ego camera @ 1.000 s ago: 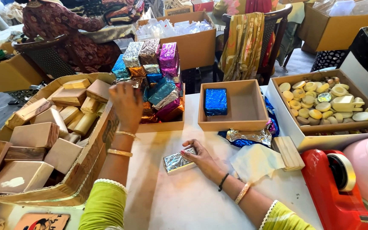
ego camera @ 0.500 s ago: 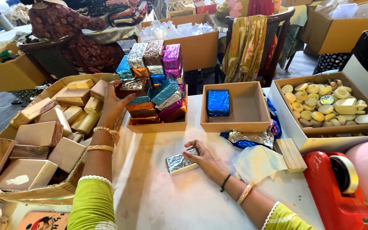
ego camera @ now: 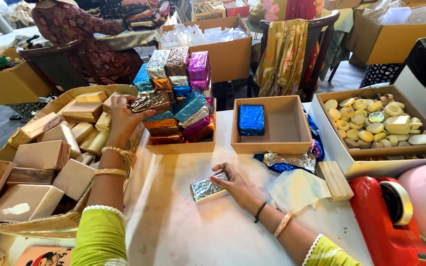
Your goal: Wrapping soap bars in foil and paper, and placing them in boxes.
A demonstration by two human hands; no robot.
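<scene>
Left hand: the left hand (ego camera: 124, 118) is reaching over to the stack of foil-wrapped blocks (ego camera: 179, 93) and is gripping a dark bronze-foil block (ego camera: 150, 102), fingers curled over its near end and thumb under its front edge.
Bronze block: it is sitting at the left side of the stack, roughly level, touching the wrapped blocks beneath and beside it; most of it is sticking out to the right of the hand.
Right hand: the right hand (ego camera: 234, 186) is lying on the white table (ego camera: 173, 231), fingertips pressing on the right end of a silver-foil block (ego camera: 209, 187); the fingers are resting against it rather than closing around it.
Silver block: it is lying flat on the table, just left of the right hand, in front of the two wooden trays.
Stack tray: the wrapped blocks, in blue, purple, orange, silver and teal foil, are piling up in a shallow wooden tray (ego camera: 181, 146).
Second tray: a wooden tray (ego camera: 292, 129) just to the right is holding a single blue-foil block (ego camera: 251, 119) in its left half.
Left box: a cardboard box (ego camera: 6, 224) of bare tan blocks (ego camera: 43, 155) is standing under the left forearm.
Right side: a red tape dispenser (ego camera: 388, 216) is sitting near the right elbow, and a box of round pale pieces (ego camera: 378, 120) is standing behind it.
</scene>
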